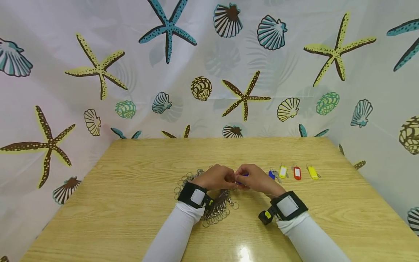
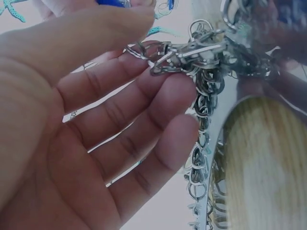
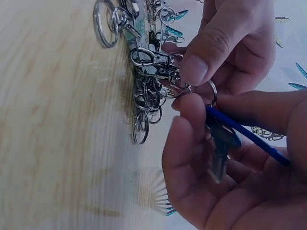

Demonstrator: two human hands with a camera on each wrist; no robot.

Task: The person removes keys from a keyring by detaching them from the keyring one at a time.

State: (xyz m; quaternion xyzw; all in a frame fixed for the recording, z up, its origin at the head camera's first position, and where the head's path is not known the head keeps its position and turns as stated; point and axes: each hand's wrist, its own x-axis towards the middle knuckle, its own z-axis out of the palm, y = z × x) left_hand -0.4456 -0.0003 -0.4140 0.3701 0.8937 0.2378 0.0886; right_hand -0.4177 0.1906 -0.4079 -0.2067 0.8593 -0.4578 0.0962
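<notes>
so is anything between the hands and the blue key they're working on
Nothing visible: the right hand already holds the blue-headed key, and the left hand pinches a silver metal clasp right beside its ring.

No legible text, brand or number in any view | key tags (image 1: 297,173) on the wooden table (image 1: 131,189): paper label windows too small to read | wrist straps (image 1: 198,196): plain white patches, no lettering | backdrop: starfish and shell print only
</notes>
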